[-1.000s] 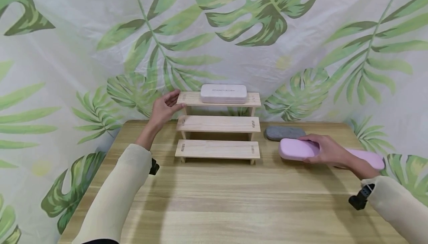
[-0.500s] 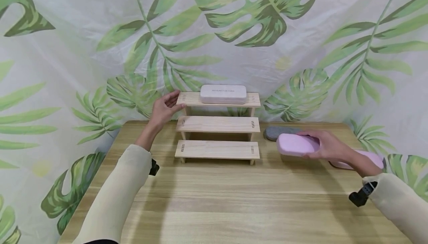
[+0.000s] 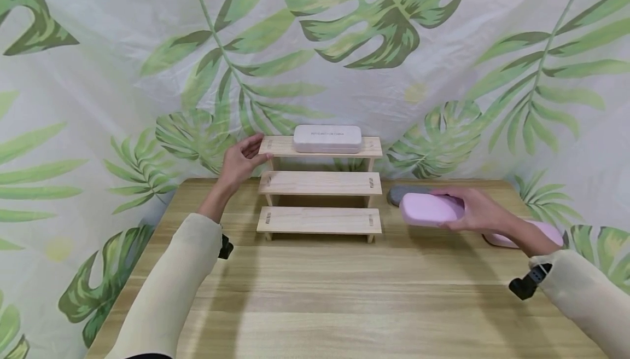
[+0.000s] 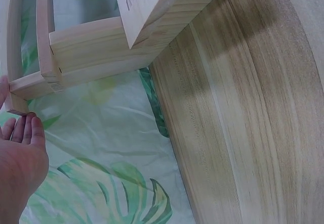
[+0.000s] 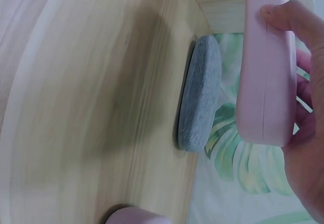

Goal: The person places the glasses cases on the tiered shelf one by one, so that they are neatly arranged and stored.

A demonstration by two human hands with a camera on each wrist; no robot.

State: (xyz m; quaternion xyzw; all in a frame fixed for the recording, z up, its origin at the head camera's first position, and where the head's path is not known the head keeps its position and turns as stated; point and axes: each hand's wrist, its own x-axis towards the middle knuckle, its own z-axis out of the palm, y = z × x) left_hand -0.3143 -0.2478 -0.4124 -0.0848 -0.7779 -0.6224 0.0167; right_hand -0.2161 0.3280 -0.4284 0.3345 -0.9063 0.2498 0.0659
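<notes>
A three-tier wooden stand (image 3: 319, 221) stands toward the back of the table, with a white glasses case (image 3: 327, 139) lying on its top tier. My left hand (image 3: 239, 162) holds the left end of that top tier, thumb at the front and fingers behind; the left wrist view shows the fingertips at the board's end. To the right of the stand, my right hand (image 3: 479, 211) grips a pink glasses case (image 3: 428, 209) above the table. In the right wrist view the thumb presses one side of the pink case (image 5: 266, 82) and the fingers wrap the other.
Behind the held case, a grey glasses case (image 3: 401, 194) lies on the wooden table (image 3: 315, 293). A second pink case (image 3: 543, 233) lies at the table's right side, partly hidden by the right forearm. A leaf-patterned cloth (image 3: 413, 96) hangs behind the table.
My right hand has raised the pink glasses case from the tabletop and carried it slightly left, toward the stand. The left hand stays at the top tier.
</notes>
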